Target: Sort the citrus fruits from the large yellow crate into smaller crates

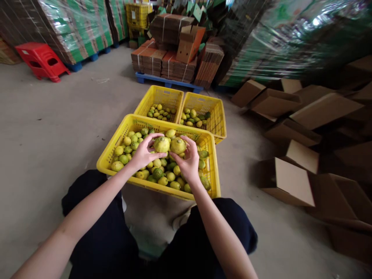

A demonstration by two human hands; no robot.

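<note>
My left hand is closed around a yellow-green lemon, thumb below and fingers above. Another lemon sits in my right hand, gripped the same way. The two fruits are side by side, nearly touching, their stem ends towards me. Both hands are above a large yellow plastic crate between my knees. Inside it lie several loose lemons, some yellow and some green; my hands and forearms hide part of them.
Two smaller yellow crates, a left one and a right one, stand beyond, each with several lemons. Open cardboard boxes crowd the right. Flattened cartons are stacked on a blue pallet. A red stool stands far left.
</note>
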